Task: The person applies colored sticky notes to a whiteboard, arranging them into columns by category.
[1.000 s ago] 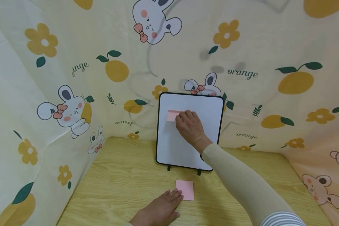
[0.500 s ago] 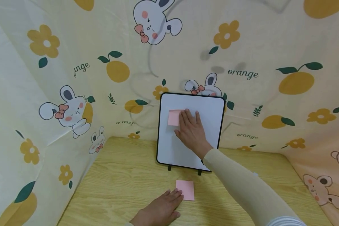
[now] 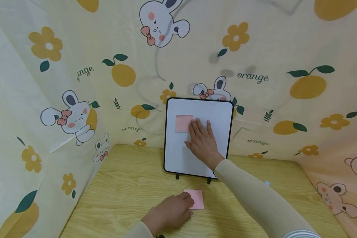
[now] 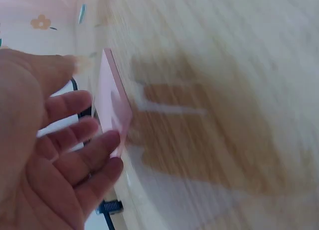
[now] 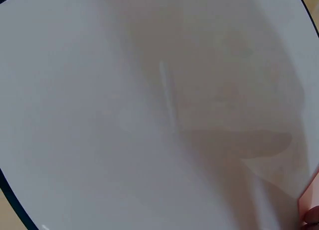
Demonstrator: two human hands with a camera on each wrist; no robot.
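Observation:
A pink sticky note (image 3: 182, 124) is on the upper left of a white board (image 3: 178, 153) with a black frame. My right hand (image 3: 203, 140) lies against the board with straight fingers, its fingertips overlapping the note's right edge. The right wrist view catches only a corner of that note (image 5: 309, 197) and a fingertip. On the table in front of the board lies a pad of pink sticky notes (image 3: 198, 200). Beside it, my left hand (image 3: 172, 210) has loosely bent fingers; in the left wrist view two fingertips (image 4: 113, 139) are right at the pad's edge (image 4: 110, 95).
Short black feet (image 3: 209, 180) hold the board upright on the wood-patterned table (image 3: 122, 185). A small pale blue piece (image 3: 266, 183) lies to the right, near my right sleeve (image 3: 250, 188). Printed cloth (image 3: 107, 109) walls in the back and sides.
My right hand has gone from pinching at the note to lying flat with straight fingers, and the whole note now shows flat. My left hand has lifted from lying flat, its fingers bending at the pad.

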